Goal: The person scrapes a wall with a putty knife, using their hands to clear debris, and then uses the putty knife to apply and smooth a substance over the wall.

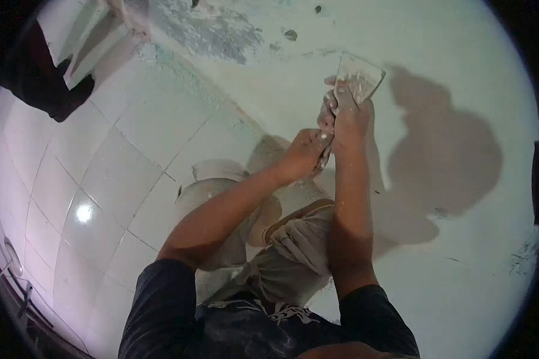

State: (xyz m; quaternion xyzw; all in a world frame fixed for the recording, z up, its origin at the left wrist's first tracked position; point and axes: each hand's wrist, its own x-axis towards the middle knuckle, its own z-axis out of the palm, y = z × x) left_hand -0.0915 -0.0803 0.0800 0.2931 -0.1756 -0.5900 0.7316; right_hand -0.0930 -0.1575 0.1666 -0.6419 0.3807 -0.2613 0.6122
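My right hand (348, 116) grips a putty knife (359, 76) whose wide blade is smeared with white filler and lies against the pale wall (449, 72). Just below it, my left hand (305, 152) closes around the lower end of the tool's handle, touching my right wrist. Both forearms are dusted with white powder. The handle itself is hidden inside the two fists.
A rough grey scraped patch (215, 33) marks the wall at upper left. White floor tiles (102, 179) spread to the left, with a dark object (42, 84) near the corner. My bent knees in dusty trousers (281, 239) sit below my arms. My shadow (443, 149) falls on the wall at right.
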